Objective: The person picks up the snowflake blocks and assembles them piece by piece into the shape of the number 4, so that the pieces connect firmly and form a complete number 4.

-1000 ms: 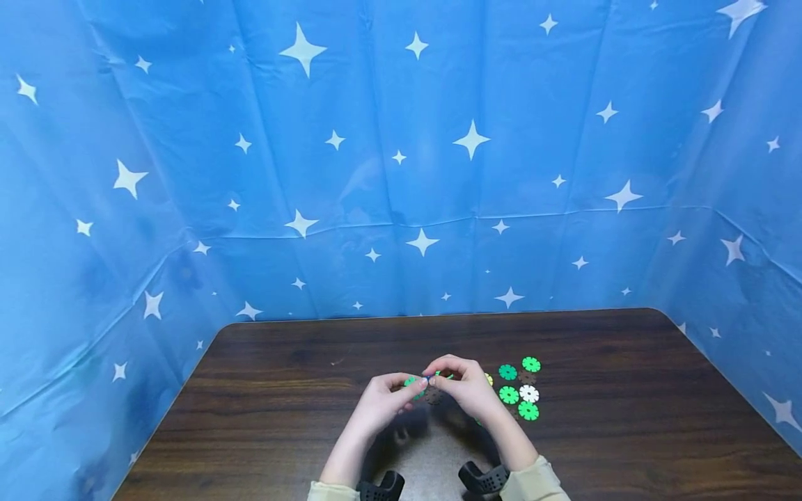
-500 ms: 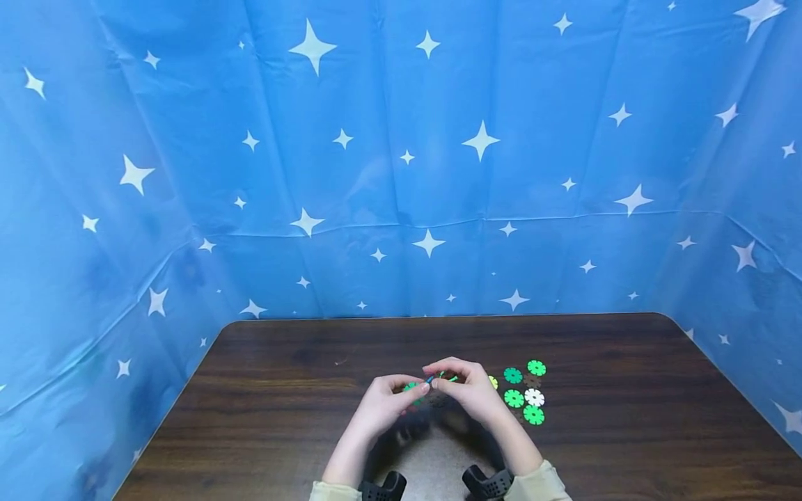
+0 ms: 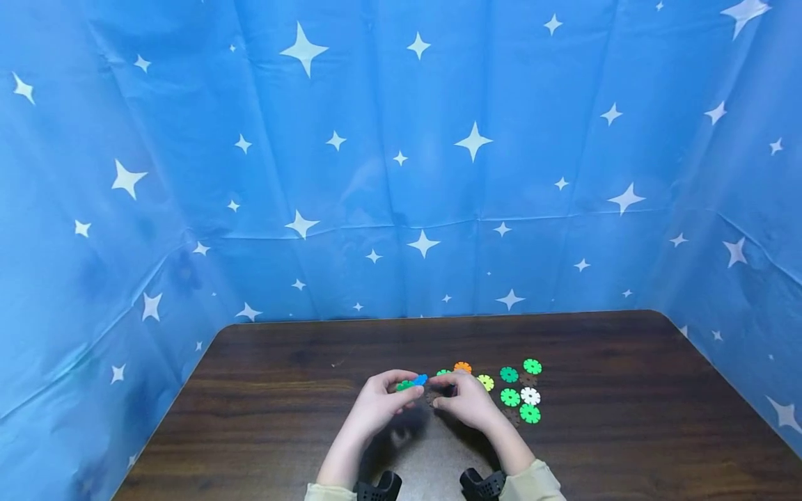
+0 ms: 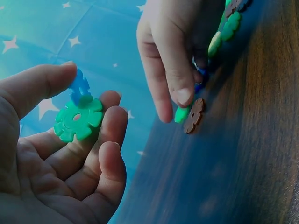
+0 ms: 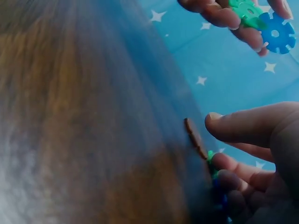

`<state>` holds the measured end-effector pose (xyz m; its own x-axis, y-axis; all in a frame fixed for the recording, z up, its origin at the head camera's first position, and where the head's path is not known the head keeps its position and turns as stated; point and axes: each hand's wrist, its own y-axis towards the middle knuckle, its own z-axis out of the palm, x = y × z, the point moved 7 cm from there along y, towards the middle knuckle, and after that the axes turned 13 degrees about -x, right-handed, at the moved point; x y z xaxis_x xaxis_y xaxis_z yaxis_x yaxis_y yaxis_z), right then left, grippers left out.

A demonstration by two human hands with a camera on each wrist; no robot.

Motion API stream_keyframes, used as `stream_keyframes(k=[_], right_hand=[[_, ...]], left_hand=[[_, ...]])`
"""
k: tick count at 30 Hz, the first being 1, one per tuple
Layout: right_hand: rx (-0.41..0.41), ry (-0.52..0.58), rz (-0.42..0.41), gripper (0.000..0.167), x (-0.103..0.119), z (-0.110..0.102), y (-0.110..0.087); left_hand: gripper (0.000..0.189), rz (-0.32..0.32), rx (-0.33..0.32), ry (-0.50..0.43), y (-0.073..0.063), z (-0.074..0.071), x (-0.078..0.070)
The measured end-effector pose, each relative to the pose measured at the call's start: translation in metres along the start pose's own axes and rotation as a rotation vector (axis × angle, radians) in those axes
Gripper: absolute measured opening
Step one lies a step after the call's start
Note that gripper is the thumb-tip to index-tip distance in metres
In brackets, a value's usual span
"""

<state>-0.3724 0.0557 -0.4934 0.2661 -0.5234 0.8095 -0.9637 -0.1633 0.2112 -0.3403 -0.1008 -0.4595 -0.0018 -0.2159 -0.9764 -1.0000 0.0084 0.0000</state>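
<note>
My left hand (image 3: 379,400) pinches a pair of joined notched discs above the table. The blue disc (image 4: 80,88) stands at an angle in the edge of the green disc (image 4: 77,119), with my thumb on the blue one and the fingers behind the green. My right hand (image 3: 473,403) holds nothing, its thumb and fingers parted. Close to its fingertips, a brown disc (image 4: 194,115) and a bright green disc (image 4: 181,114) lie on the table; a dark blue piece is partly hidden by this hand.
On the dark wooden table (image 3: 282,417), an orange disc (image 3: 462,367) and a yellow disc (image 3: 485,382) lie beyond my right hand. Several green discs, a white disc (image 3: 530,396) and brown ones lie further right. A blue star-printed curtain (image 3: 351,174) surrounds the table's back and sides.
Both hands were together at the blue disc. My right hand has let go and drawn slightly away and down, while the left keeps the joined blue and green discs.
</note>
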Motion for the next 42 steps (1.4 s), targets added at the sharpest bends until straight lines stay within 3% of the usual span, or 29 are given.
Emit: stream_keyframes(k=[14, 23, 29, 36, 42], right_hand=[[-0.026, -0.131, -0.062, 0.032, -0.003, 0.006, 0.0], [-0.047, -0.152, -0.098, 0.024, 0.0, 0.008, 0.002], [-0.061, -0.103, -0.108, 0.022, 0.002, 0.008, 0.001], [-0.102, -0.036, -0.061, 0.015, 0.001, 0.004, 0.002], [-0.228, 0.022, -0.04, 0.014, 0.006, -0.012, 0.004]], left_hand=[[0.038, 0.001, -0.009, -0.015, -0.001, 0.002, 0.004], [0.04, 0.018, -0.003, -0.024, -0.002, 0.004, 0.001], [0.041, 0.027, -0.016, -0.022, 0.0, 0.002, 0.002], [0.039, 0.046, -0.02, -0.021, 0.001, -0.002, 0.002], [0.037, 0.056, -0.038, -0.009, 0.001, -0.003, 0.001]])
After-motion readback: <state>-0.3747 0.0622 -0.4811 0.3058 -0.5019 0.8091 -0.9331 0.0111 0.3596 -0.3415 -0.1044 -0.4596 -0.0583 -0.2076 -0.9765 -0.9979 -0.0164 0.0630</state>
